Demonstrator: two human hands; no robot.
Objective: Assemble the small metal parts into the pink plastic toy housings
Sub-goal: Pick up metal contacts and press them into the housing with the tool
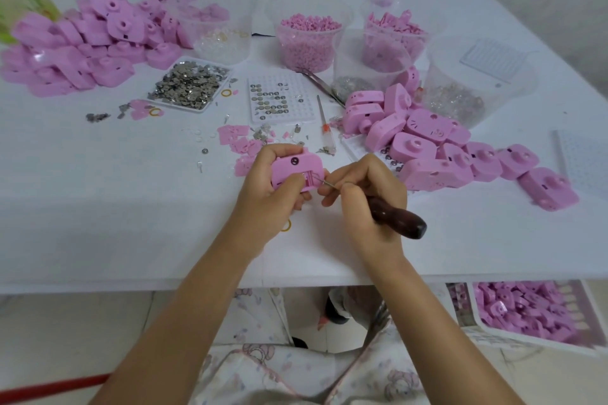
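Note:
My left hand (263,194) grips a pink plastic housing (292,169) just above the white table (115,207), its open compartment facing up. My right hand (365,194) holds a dark wooden-handled awl (399,215); its thin metal tip reaches into the housing's compartment. A small metal part seems to sit in that slot, too small to make out. A white tray of small metal parts (187,84) lies at the back left, and a white grid plate (279,97) carries round metal cells.
Piles of pink housings lie at the left (82,43) and right (460,148). Clear tubs of pink bits (309,39) stand at the back. Tweezers (320,82) and a small screwdriver (325,125) lie mid-table. A crate of pink parts (526,316) sits below the table edge.

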